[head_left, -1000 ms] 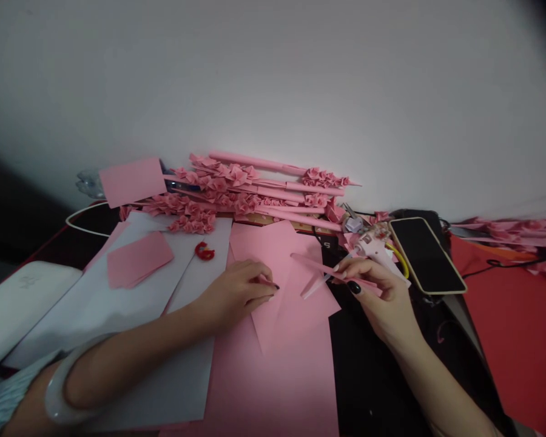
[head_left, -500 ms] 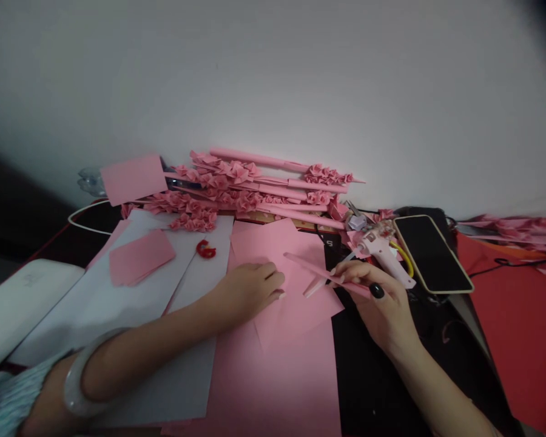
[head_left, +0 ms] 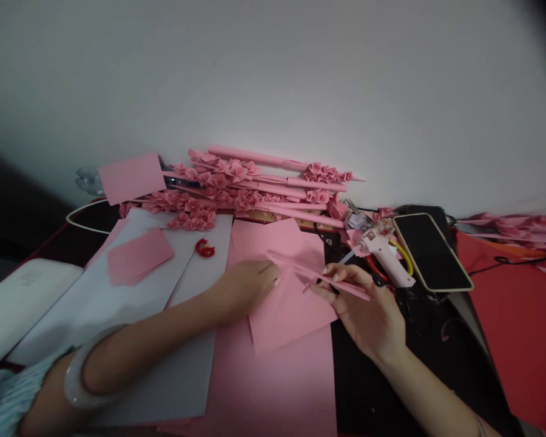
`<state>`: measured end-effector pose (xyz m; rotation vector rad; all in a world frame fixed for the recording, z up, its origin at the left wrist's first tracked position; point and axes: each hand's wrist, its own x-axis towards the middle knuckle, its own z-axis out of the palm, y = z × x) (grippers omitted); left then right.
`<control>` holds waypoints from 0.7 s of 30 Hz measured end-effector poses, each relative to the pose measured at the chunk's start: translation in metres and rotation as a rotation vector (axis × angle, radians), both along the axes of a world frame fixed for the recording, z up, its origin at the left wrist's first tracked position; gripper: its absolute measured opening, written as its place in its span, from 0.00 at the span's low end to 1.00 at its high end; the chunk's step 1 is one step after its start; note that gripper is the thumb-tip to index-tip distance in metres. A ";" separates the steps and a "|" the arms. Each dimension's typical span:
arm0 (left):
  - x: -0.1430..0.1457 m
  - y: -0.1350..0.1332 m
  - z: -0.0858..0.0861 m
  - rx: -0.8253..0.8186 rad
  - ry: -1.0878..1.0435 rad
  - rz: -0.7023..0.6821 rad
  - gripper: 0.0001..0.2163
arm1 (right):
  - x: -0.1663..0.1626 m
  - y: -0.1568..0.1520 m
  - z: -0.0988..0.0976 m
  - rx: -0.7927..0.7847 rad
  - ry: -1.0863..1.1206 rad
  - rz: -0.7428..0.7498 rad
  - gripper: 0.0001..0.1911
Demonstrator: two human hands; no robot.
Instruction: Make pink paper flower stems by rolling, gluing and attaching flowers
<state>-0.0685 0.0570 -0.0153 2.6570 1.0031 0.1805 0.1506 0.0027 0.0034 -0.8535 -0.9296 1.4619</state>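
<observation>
My left hand [head_left: 246, 285] rests palm down on a small pink paper sheet [head_left: 286, 309], its fingers lying flat at the sheet's upper left edge. My right hand [head_left: 359, 309] is closed round a thin rolled pink paper stick [head_left: 318, 276] that points up and left over that sheet. The small sheet lies on a larger pink sheet [head_left: 277, 388] in front of me. A white bangle [head_left: 73, 376] sits on my left wrist.
A pile of pink paper flowers and rolled sticks [head_left: 255, 185] lies along the wall. A white glue gun [head_left: 384, 252] and a dark phone [head_left: 432, 252] sit at the right. White sheets [head_left: 131, 303] with pink cards [head_left: 136, 255] cover the left. A small red object [head_left: 204, 247] lies nearby.
My right hand has moved left with the stick, closer to my left hand. The small pink sheet has turned a little and shifted under my hands.
</observation>
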 end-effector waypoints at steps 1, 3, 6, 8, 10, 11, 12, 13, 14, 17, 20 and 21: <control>-0.001 0.000 0.001 -0.008 -0.015 0.019 0.11 | -0.001 0.000 -0.001 -0.004 0.005 0.005 0.18; -0.004 0.001 0.002 -0.046 -0.081 0.062 0.11 | -0.002 0.000 -0.002 -0.014 0.011 0.010 0.18; -0.008 0.002 0.002 -0.138 -0.217 0.117 0.11 | -0.003 0.000 -0.004 -0.031 0.037 0.016 0.18; -0.010 0.003 0.002 -0.186 -0.258 0.142 0.11 | -0.003 0.000 -0.005 -0.033 0.057 0.022 0.18; -0.011 0.004 0.002 -0.230 -0.269 0.164 0.11 | -0.004 0.000 -0.005 -0.026 0.066 0.025 0.17; -0.012 0.004 0.002 -0.249 -0.276 0.174 0.10 | -0.004 0.000 -0.004 -0.023 0.064 0.024 0.17; -0.012 0.004 0.003 -0.269 -0.289 0.185 0.10 | -0.004 0.000 -0.004 -0.023 0.058 0.023 0.18; -0.012 0.004 0.004 -0.293 -0.310 0.194 0.10 | -0.004 0.000 -0.004 -0.025 0.050 0.020 0.18; -0.012 0.004 0.005 -0.322 -0.335 0.201 0.10 | -0.004 0.000 -0.004 -0.028 0.043 0.018 0.18; -0.013 0.003 0.008 -0.431 -0.441 0.220 0.09 | -0.004 0.000 -0.004 -0.042 0.038 0.011 0.18; -0.014 0.003 0.008 -0.503 -0.552 0.269 0.07 | -0.002 0.001 -0.006 -0.037 0.028 -0.009 0.18; -0.014 0.003 0.006 -0.516 -0.594 0.289 0.07 | -0.001 0.001 -0.007 -0.031 0.019 -0.011 0.17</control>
